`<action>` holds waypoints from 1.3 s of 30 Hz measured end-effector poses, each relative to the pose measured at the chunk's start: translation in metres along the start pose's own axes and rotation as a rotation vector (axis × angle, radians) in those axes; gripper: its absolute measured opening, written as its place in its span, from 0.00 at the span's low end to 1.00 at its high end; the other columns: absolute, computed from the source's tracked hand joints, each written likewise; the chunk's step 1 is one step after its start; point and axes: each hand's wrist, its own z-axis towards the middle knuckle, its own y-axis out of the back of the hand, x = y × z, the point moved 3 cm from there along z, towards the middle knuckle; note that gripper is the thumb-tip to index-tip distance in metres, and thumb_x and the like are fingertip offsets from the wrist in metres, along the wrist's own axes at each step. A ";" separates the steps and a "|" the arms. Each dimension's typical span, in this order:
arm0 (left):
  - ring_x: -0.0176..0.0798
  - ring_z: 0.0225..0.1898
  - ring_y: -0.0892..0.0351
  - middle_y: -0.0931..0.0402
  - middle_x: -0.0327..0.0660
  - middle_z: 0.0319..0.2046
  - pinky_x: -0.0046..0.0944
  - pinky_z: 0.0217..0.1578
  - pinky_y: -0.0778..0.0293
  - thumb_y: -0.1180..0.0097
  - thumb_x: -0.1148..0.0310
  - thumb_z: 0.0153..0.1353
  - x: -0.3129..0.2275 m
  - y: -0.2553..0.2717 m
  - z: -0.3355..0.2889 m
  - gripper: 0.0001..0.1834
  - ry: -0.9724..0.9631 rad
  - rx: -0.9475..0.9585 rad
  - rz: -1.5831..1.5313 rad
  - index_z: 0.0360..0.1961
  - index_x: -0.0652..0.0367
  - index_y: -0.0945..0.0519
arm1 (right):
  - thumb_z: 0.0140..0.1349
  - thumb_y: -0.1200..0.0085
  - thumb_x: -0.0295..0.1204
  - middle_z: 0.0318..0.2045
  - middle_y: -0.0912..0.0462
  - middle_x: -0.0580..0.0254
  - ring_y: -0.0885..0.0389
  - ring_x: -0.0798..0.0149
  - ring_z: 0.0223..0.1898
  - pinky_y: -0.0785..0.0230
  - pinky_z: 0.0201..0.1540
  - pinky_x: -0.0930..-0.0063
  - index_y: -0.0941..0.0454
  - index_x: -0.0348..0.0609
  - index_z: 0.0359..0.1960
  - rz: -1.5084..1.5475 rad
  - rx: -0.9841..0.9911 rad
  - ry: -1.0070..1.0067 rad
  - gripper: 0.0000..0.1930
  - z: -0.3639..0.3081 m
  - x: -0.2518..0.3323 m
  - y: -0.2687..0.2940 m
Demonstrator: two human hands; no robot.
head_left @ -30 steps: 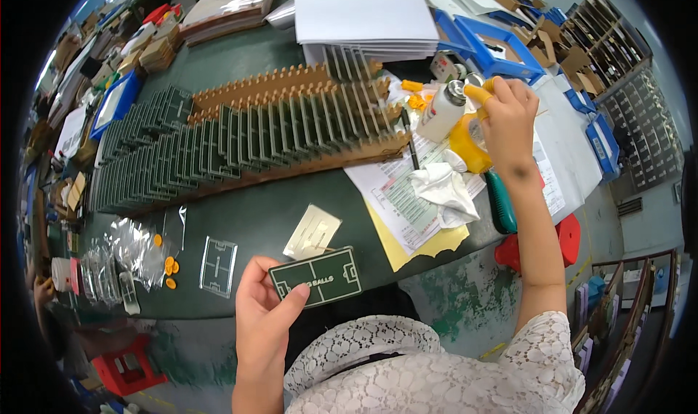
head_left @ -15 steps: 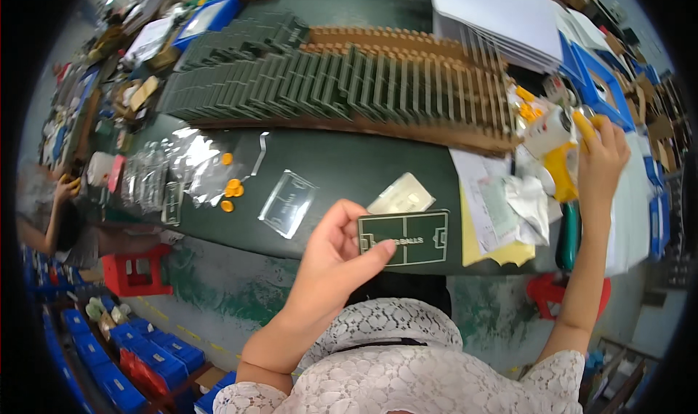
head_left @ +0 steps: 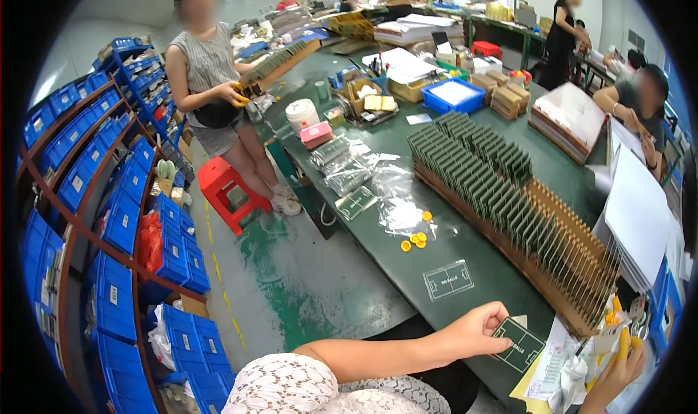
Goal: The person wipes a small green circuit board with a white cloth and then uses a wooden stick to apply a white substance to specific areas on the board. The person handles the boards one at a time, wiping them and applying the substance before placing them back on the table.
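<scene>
My left hand (head_left: 476, 332) pinches a dark green card (head_left: 519, 346) printed with white pitch lines, tilted above the table's near edge. Behind that card a pale card peeks out, mostly hidden. At the lower right, my right hand (head_left: 619, 371) has yellow covers on its fingertips. Its fingers are bent close together, and what they hold, if anything, is too small to make out. Crumpled white tissue (head_left: 572, 378) and printed papers (head_left: 550, 363) lie between my hands. A clear sleeve (head_left: 448, 280) with a pitch pattern lies flat beyond my left hand.
A long slotted brown rack (head_left: 502, 241) holds many upright green cards. Yellow finger covers (head_left: 419, 239) and clear plastic bags (head_left: 396, 196) lie left of it. White boards (head_left: 638, 210) are stacked at right. A person (head_left: 207, 72) holds another rack beside a red stool (head_left: 227, 194). Blue bins (head_left: 116, 305) fill the left shelves.
The view has swung left and up, bringing in the room and co-workers. My left hand still holds the green card. My right hand now appears lower, below the container it was at.
</scene>
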 end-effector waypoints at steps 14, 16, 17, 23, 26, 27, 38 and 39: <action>0.27 0.50 0.24 0.24 0.38 0.51 0.29 0.50 0.28 0.42 0.77 0.64 -0.005 0.003 -0.024 0.17 0.098 0.007 0.050 0.53 0.62 0.29 | 0.58 0.40 0.26 0.43 0.20 0.62 0.24 0.56 0.44 0.36 0.48 0.60 0.17 0.62 0.54 -0.031 -0.179 0.091 0.21 0.014 0.035 0.022; 0.27 0.50 0.24 0.24 0.37 0.50 0.29 0.50 0.28 0.42 0.77 0.63 -0.002 0.003 -0.024 0.17 0.082 0.014 0.039 0.53 0.62 0.29 | 0.58 0.40 0.27 0.44 0.20 0.62 0.23 0.56 0.44 0.36 0.48 0.60 0.17 0.62 0.55 -0.015 -0.146 0.069 0.22 0.013 0.037 0.025; 0.27 0.49 0.24 0.24 0.37 0.50 0.29 0.50 0.28 0.42 0.77 0.63 -0.002 0.003 -0.025 0.17 0.074 0.019 0.034 0.52 0.62 0.29 | 0.58 0.41 0.27 0.44 0.20 0.62 0.23 0.55 0.44 0.36 0.48 0.61 0.17 0.62 0.55 -0.008 -0.129 0.058 0.22 0.012 0.038 0.026; 0.26 0.48 0.24 0.24 0.37 0.49 0.28 0.49 0.28 0.41 0.77 0.62 0.002 0.004 -0.020 0.17 0.065 0.025 0.030 0.51 0.62 0.29 | 0.58 0.40 0.26 0.42 0.20 0.58 0.23 0.53 0.43 0.34 0.46 0.59 0.17 0.58 0.54 -0.009 -0.132 0.078 0.20 0.008 0.040 0.030; 0.26 0.48 0.24 0.23 0.37 0.49 0.28 0.49 0.28 0.41 0.77 0.63 -0.001 0.005 -0.017 0.17 0.081 0.012 0.038 0.51 0.62 0.29 | 0.57 0.39 0.25 0.42 0.20 0.57 0.23 0.52 0.42 0.34 0.46 0.58 0.16 0.54 0.52 0.070 -0.139 0.068 0.19 0.010 0.044 0.033; 0.26 0.48 0.24 0.23 0.37 0.49 0.29 0.49 0.27 0.41 0.77 0.63 -0.004 0.006 -0.017 0.17 0.098 -0.002 0.039 0.51 0.62 0.29 | 0.57 0.39 0.25 0.42 0.20 0.57 0.23 0.52 0.43 0.34 0.47 0.58 0.15 0.53 0.51 0.070 -0.135 0.065 0.19 0.009 0.045 0.033; 0.23 0.45 0.24 0.23 0.34 0.46 0.26 0.44 0.28 0.41 0.75 0.63 -0.006 0.008 -0.001 0.16 0.148 -0.057 0.058 0.51 0.61 0.29 | 0.57 0.40 0.21 0.43 0.18 0.54 0.20 0.52 0.44 0.31 0.47 0.60 0.14 0.46 0.46 0.049 -0.166 0.038 0.14 0.006 0.042 0.025; 0.23 0.45 0.24 0.23 0.34 0.46 0.26 0.43 0.28 0.41 0.75 0.63 -0.007 0.007 -0.001 0.16 0.150 -0.062 0.053 0.51 0.61 0.29 | 0.57 0.40 0.21 0.42 0.18 0.53 0.20 0.52 0.43 0.31 0.47 0.60 0.14 0.45 0.46 0.060 -0.168 0.046 0.14 0.007 0.042 0.026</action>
